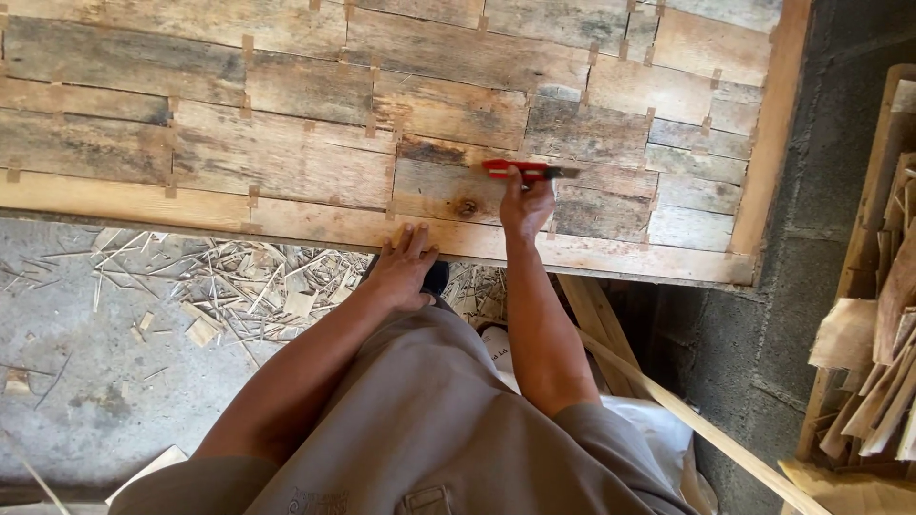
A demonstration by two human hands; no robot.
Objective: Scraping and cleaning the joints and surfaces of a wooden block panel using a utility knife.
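Observation:
A large panel of weathered wooden planks (286, 153) lies flat in front of me, framed by a paler wooden border (143, 200). My right hand (525, 202) is closed on a red-handled utility knife (520, 171), held sideways on a plank with its dark tip pointing right. My left hand (405, 265) rests flat, fingers spread, on the panel's near border, empty.
Wood shavings and splinters (239, 286) litter the concrete floor at left. A long thin wooden strip (706, 429) leans diagonally at lower right. Stacked wood pieces in a crate (878, 362) stand at the right edge, past a grey block wall (821, 191).

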